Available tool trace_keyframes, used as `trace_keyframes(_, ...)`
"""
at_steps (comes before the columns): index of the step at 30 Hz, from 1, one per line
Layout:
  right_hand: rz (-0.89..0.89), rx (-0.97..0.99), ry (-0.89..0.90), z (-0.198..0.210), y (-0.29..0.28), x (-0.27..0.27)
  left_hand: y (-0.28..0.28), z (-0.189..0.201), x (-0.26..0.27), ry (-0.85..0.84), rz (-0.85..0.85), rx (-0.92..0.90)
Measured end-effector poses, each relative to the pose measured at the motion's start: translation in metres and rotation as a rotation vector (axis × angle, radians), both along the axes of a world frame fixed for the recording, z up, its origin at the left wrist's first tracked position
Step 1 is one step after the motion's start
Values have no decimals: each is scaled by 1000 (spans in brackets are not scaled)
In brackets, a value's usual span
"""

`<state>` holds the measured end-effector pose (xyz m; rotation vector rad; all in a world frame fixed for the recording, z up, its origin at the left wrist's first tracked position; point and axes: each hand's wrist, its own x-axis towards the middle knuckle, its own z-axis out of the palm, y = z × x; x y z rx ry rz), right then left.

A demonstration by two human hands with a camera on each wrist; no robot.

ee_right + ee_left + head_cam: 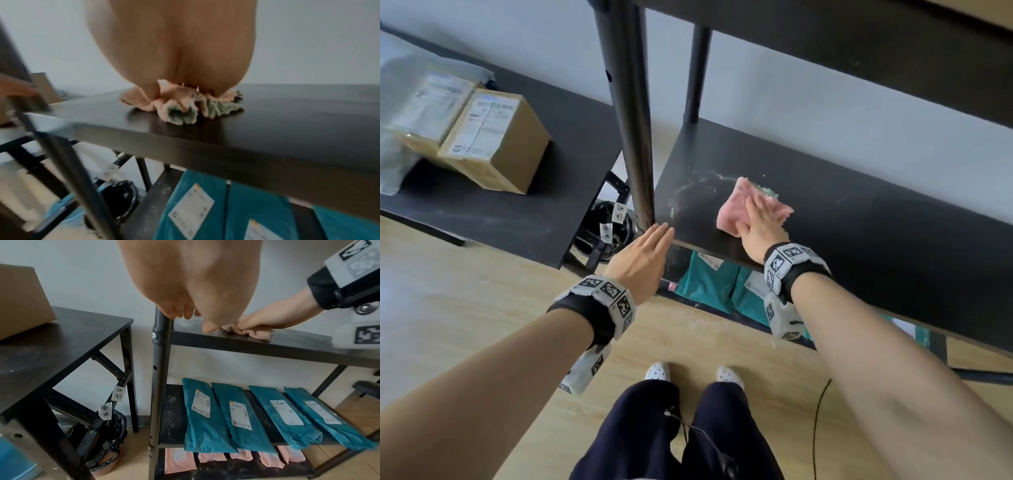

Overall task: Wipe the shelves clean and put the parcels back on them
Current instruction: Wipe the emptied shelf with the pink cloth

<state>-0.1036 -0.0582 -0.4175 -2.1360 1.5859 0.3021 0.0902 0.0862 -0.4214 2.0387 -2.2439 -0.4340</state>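
A pink cloth (732, 205) with a green underside (180, 113) lies on the black middle shelf (859, 226). My right hand (756, 222) presses flat on it, fingers straight. Left of the cloth the shelf carries white dust smears (695, 185). My left hand (649, 248) is open, fingers straight, its fingertips (179, 313) at the black post (635, 120) by the shelf's front left corner. Two cardboard parcels (493, 137) and a grey bagged one sit on the side table (517, 216). Several teal parcels (207, 418) lie on the lower shelf, pink ones (179, 462) on the bottom shelf.
Another black shelf (859, 41) hangs close above the one under my hand. A bin with a black liner (111, 431) stands under the side table, between it and the rack. A black cable (818, 428) runs over the wooden floor by my feet.
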Motion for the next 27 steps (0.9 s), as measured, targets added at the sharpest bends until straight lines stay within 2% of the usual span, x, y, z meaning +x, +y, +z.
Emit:
trace_keyframes(3, 141, 44, 31, -11, 15, 12, -1, 7, -7, -71, 3, 41)
trace_keyframes(5, 277, 65, 30, -12, 21, 43, -3, 13, -15, -168, -15, 65)
trace_keyframes(7, 322, 61, 34, -12, 11, 76, -7, 16, -23, -195, -7, 61)
trace_keyframes(11, 255, 26, 32, -19, -40, 113, -15, 17, -34, -132, 116, 52)
trace_keyframes(14, 112, -95, 117, -10, -72, 93, -20, 15, -31, -78, 161, 31)
trace_keyframes(17, 69, -80, 189, 5, -73, 57, -25, 16, -25, -39, 175, 25)
trace_keyframes(19, 149, -24, 106, 3, -55, 45, -26, 17, -24, -18, 193, 55)
trace_keyframes(21, 305, 35, 49, -6, -32, 51, -27, 20, -22, 7, 207, 61)
trace_keyframes(24, 538, 20, 20, -14, -11, 88, -24, 19, -22, -6, 138, 4)
trace_keyframes(27, 589, 47, -65, -13, -28, 125, -26, 19, -21, -28, 155, -2)
